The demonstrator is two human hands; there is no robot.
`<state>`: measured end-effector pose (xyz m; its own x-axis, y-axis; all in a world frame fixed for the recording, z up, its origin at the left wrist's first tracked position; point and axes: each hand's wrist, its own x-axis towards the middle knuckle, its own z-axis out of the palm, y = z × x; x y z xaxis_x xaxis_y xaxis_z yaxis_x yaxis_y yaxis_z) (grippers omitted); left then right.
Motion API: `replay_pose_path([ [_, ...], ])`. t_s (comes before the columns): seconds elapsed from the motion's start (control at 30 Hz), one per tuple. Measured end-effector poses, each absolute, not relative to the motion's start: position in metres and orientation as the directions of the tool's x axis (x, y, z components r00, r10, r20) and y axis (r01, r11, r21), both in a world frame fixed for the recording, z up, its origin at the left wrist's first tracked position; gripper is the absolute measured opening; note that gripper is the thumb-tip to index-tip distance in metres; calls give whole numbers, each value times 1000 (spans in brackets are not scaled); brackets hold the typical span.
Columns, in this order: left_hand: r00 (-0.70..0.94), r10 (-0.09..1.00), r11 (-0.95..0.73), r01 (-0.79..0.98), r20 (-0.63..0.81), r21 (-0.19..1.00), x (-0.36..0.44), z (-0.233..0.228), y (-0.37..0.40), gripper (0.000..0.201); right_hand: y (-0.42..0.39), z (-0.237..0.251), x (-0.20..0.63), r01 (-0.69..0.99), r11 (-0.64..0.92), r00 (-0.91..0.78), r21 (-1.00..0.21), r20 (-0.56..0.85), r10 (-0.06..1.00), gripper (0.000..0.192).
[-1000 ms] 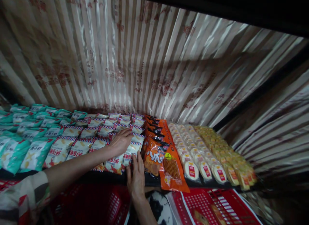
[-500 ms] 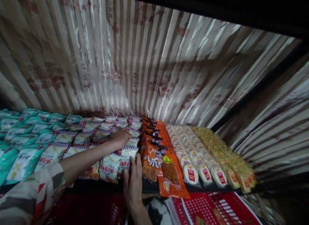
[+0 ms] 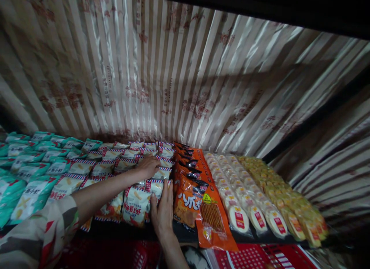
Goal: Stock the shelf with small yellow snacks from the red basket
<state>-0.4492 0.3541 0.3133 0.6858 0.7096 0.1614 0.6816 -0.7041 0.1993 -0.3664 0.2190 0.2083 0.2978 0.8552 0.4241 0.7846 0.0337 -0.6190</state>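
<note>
Both hands are working on the row of white crinkly snack packets with red-and-blue striped edges (image 3: 135,205), which are lying overlapped on the dark shelf (image 3: 185,235), between the teal snack packets (image 3: 26,192) on one side and the orange glossy snack bags (image 3: 187,199) on the other. The left hand (image 3: 148,165) is reaching deep into the row, its fingers curled down and pressing on a packet further back; whether its grip is actually pinching that packet cannot be told. The right hand (image 3: 163,215) is lying flat with its grip spread, fingers pointing inward and pressing against the right edge of the front packets, just beside the orange bags.

By the look of it, the row is being squared up and pushed straight. Any further move is calling for light, even pressure, since the packets are slippery, puffy and overlapping.

Room is tight. The front packets are hanging near the shelf's front edge, and a long orange packet of sticks (image 3: 214,219) is already drooping over it. The striped shiny lining (image 3: 173,76) is closing in the back, and the dark board overhead is leaving little height. To the right, round white cakes in clear wrappers (image 3: 239,215) and yellow wrapped cakes (image 3: 289,199) are filling the shelf, so free space is lying mainly toward the person, above the red plastic baskets (image 3: 245,257).
</note>
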Motion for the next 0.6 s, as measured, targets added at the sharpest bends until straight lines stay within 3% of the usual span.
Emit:
replay_pose_path([
  [0.17,634,735,-678,690,242,252,-439,301,372,21,224,208,-367,801,-1,319,-598,426,846,60],
  [0.33,659,690,-722,658,299,216,-435,310,368,23,226,203,-366,824,1,319,-567,464,826,59],
  [0.47,622,584,-783,602,521,158,-456,326,307,29,226,198,-367,828,20,308,-560,484,819,60],
  [0.6,560,483,-775,631,673,31,-484,294,236,34,226,194,-366,808,40,295,-588,462,836,58],
])
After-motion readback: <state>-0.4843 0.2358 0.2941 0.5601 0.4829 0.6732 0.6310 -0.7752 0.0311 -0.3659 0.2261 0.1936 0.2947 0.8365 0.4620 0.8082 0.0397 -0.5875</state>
